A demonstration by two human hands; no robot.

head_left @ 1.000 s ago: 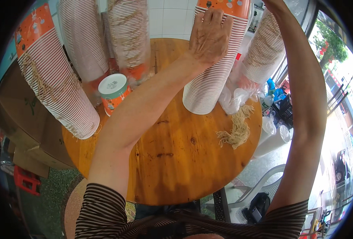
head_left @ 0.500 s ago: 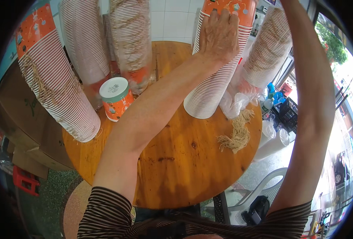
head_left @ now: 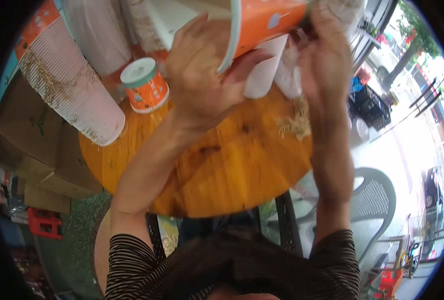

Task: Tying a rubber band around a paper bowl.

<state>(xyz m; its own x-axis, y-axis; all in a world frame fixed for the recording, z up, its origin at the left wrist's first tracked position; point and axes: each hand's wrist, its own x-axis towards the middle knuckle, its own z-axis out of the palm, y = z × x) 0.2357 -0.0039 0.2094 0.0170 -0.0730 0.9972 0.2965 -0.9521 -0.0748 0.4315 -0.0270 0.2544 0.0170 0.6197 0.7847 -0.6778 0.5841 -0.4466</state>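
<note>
Starting at the left, 1 tall sleeve of stacked paper cups (head_left: 69, 90) leans over the round wooden bench (head_left: 222, 170), with 1 single orange cup (head_left: 145, 85) standing beside it. Up top, the left hand (head_left: 202, 80) wraps the rim end of an orange cup stack (head_left: 262, 20), held tilted above the bench, probably to steady it. The right hand (head_left: 327, 65) grips the far end, though blur hides how tightly. Straw-like scraps (head_left: 294, 122) lie underneath.
</note>
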